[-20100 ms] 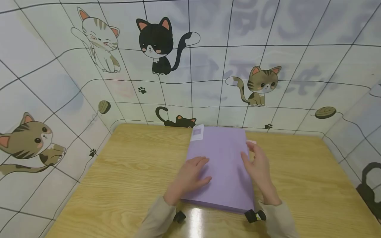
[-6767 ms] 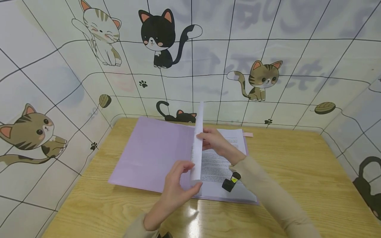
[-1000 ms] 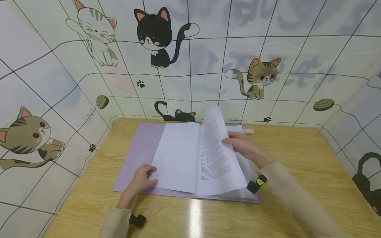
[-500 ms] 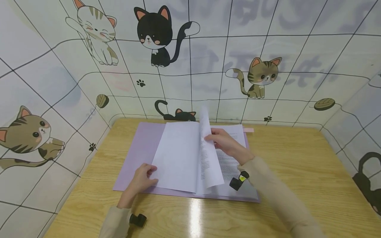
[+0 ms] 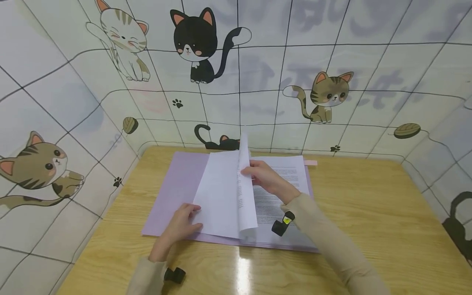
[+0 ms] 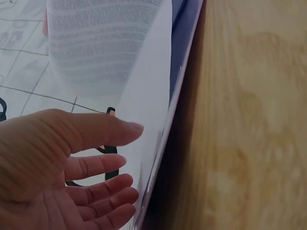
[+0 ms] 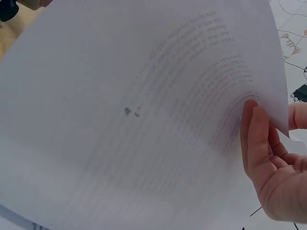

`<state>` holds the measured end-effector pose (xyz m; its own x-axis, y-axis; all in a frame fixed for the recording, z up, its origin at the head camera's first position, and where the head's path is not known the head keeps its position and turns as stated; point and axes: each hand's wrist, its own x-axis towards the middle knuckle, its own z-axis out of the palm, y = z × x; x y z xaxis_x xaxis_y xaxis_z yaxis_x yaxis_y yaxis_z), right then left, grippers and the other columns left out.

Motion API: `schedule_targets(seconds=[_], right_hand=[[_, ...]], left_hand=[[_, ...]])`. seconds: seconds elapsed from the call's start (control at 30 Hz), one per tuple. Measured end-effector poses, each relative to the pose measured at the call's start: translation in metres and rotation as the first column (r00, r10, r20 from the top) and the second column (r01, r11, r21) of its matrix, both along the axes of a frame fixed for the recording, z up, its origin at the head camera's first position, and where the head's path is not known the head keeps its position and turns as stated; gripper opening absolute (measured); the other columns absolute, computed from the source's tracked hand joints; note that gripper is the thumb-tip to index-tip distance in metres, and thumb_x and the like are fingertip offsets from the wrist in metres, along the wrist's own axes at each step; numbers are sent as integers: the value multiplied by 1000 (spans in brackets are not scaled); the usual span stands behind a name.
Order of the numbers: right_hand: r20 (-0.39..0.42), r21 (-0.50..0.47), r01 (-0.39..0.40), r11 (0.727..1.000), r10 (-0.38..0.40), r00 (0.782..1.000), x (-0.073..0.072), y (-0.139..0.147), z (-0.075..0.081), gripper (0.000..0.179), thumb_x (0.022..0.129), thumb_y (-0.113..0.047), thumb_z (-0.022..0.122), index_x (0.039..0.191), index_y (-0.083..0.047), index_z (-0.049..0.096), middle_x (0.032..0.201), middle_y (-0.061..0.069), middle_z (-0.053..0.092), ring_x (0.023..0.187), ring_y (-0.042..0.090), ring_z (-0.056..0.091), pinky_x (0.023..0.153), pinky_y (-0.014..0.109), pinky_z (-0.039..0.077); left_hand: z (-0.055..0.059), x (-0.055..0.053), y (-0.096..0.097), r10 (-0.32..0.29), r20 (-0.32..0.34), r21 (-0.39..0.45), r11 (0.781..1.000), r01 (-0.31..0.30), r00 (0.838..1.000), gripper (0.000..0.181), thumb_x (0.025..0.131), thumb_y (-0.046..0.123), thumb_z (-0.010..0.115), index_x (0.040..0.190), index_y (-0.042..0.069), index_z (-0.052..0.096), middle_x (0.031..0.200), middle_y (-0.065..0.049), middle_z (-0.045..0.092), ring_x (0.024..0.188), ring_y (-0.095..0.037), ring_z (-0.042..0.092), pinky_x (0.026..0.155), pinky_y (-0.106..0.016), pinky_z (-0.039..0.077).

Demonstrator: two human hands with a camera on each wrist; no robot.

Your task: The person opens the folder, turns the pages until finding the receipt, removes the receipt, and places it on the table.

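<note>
A purple folder point(image 5: 173, 196) lies open on the table with printed sheets in it. My right hand point(image 5: 266, 178) pinches one sheet point(image 5: 246, 200) by its outer edge, and that sheet stands up near the fold. In the right wrist view, the back of the sheet point(image 7: 120, 134) curves past the fingers of my right hand point(image 7: 278, 163), its print showing through faintly. My left hand point(image 5: 180, 223) rests at the lower left edge of a blank white page point(image 5: 219, 196). The left wrist view shows my left hand's point(image 6: 81, 167) thumb and fingers apart beside the paper.
Below the lifted sheet on the right lies a printed page point(image 5: 271, 205). A pink tab point(image 5: 311, 162) sticks out past the folder's right edge. The wooden table point(image 5: 368, 213) meets a backdrop point(image 5: 258, 102) printed with cartoon cats.
My right hand has carried the pinched sheet leftward, from leaning right to nearly upright at the fold. Earlier, the folder was closed. My left hand has stayed by the left page over the last second.
</note>
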<state>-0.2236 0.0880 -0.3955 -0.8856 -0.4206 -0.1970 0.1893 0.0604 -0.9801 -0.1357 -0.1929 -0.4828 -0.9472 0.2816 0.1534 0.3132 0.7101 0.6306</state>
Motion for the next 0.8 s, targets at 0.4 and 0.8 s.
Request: schedule_targets(seconds=[0.4,0.8], right_hand=[[19,18,2,1000,-2,1000,-4,-19,-1,41,89,-9,53,128,4,49,121,22,56,91,22,62,80,36,51],[30,64,69,996,-71,997,-5,-46,-10,37,87,-11,55,120,4,55,105,14,63,82,19,63,72,33,54]], left_hand=[[29,12,20,-129,-250,177,968,176,960,34,71,-4,73,102,-7,59,92,-17,60,77,-27,58,65,-32,51],[69,34,66,67,-274,345,938,33,960,31,71,9,78,93,-2,59,81,-6,57,73,-24,57,64,-31,53]])
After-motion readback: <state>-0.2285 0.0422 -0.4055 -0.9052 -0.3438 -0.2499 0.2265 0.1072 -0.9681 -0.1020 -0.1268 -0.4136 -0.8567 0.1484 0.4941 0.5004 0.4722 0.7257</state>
